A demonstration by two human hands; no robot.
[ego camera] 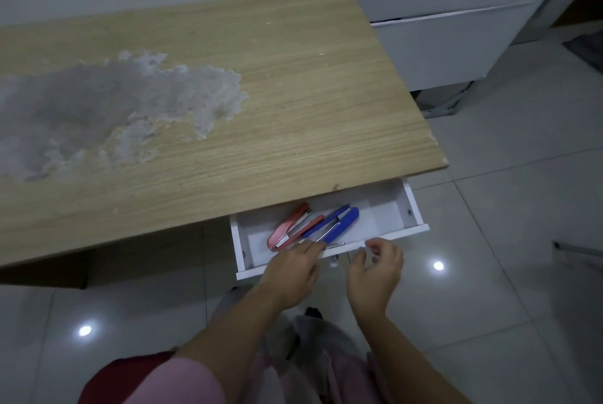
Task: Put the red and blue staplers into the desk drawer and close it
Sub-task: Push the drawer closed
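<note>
Red stapler (290, 227) and blue stapler (332, 224) in open drawer (414, 207) — left grip (293, 269) on blue, right grip (375, 269) loose.

Red stapler (292, 226) with silver metal. Blue stapler (337, 224), silver inside too. White drawer (396, 234). Light brown desk top (293, 103) with wood lines and a big grey-white patch (114, 109). Shiny pale grey floor tiles (505, 240). Pink sleeve (182, 380).

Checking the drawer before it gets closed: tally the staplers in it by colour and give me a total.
Red stapler: 1
Blue stapler: 1
Total: 2, both lying side by side in the open white drawer. The left hand is at the blue one's near end.
</note>
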